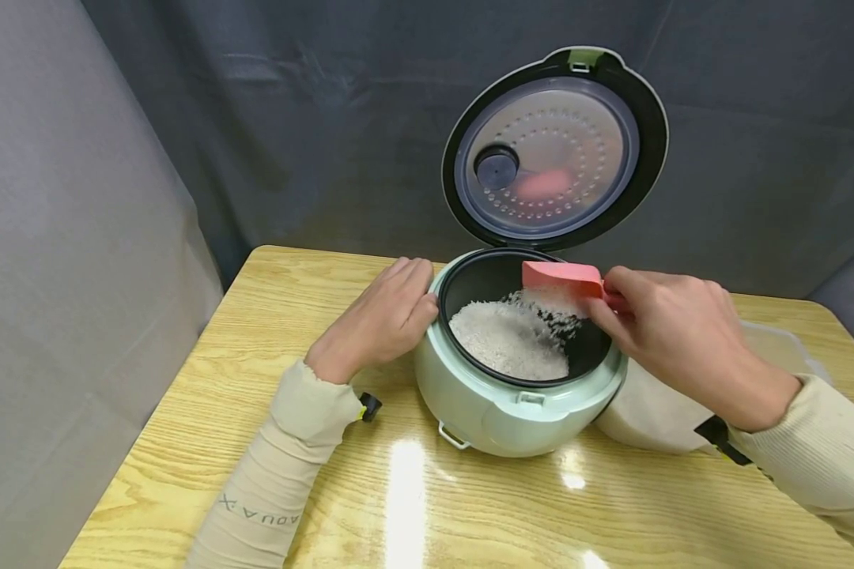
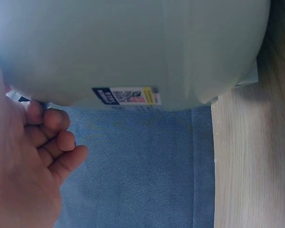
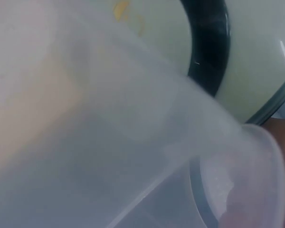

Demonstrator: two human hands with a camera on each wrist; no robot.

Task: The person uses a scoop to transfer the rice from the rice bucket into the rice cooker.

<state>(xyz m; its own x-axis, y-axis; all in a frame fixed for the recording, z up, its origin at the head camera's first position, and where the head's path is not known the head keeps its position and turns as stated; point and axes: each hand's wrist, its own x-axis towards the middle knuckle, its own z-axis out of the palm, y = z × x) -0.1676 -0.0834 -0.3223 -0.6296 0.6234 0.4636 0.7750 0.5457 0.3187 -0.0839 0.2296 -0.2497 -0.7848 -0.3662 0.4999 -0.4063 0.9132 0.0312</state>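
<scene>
A pale green rice cooker (image 1: pixel 484 427) stands on the table, lid (image 1: pixel 622 158) raised. White rice (image 1: pixel 508 340) lies heaped in its dark inner pot (image 1: pixel 470 280). My right hand (image 1: pixel 672 324) grips the handle of a pink scoop (image 1: pixel 562 276), tilted over the pot's right side. Grains are falling from the scoop into the pot. At the cooker's left rim, my left hand (image 1: pixel 384 316) holds the edge, thumb by the rim. In the left wrist view, that hand's curled fingers (image 2: pixel 57 118) are beside the cooker wall (image 2: pixel 133 42). The right wrist view does not show the scoop.
A translucent plastic container (image 1: pixel 783 340) with rice in it stands right of the cooker, under my right forearm; its wall (image 3: pixel 147 109) fills much of the right wrist view. The wooden table (image 1: pixel 313 300) ends at a dark curtain (image 1: pixel 313 126) behind, and a grey curtain hangs left.
</scene>
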